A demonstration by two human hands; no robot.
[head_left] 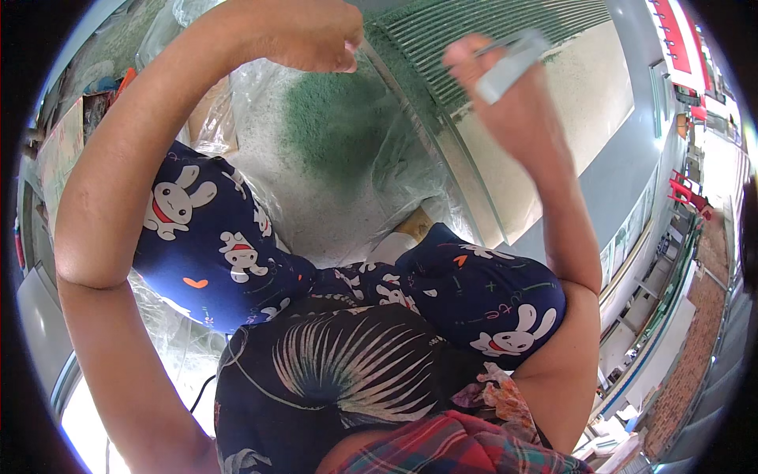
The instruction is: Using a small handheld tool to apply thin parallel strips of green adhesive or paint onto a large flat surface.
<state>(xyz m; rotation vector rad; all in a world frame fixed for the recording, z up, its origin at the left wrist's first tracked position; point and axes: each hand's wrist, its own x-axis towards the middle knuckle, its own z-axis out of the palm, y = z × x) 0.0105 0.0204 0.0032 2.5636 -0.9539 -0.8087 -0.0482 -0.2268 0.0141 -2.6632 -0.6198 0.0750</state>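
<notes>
At the top, my left hand (320,39) is closed, with its fingers curled by the edge of a ribbed green and cream panel (588,103); whatever it may grip is hidden. Over the panel, my right hand (513,103) is closed on a pale flat piece (513,65), smeared by motion, so its exact kind does not show. Green powder (335,118) lies heaped below my left hand on a pale surface. Dark green parallel ribs (489,39) run across the panel's far part, dusted with the same green.
Clear plastic sheeting (410,170) lies around the powder. My knees, in dark blue rabbit-print cloth (213,237), flank it. A long grey rail (454,150) borders the panel. A red chair (688,191) stands far right, beyond a grey wall.
</notes>
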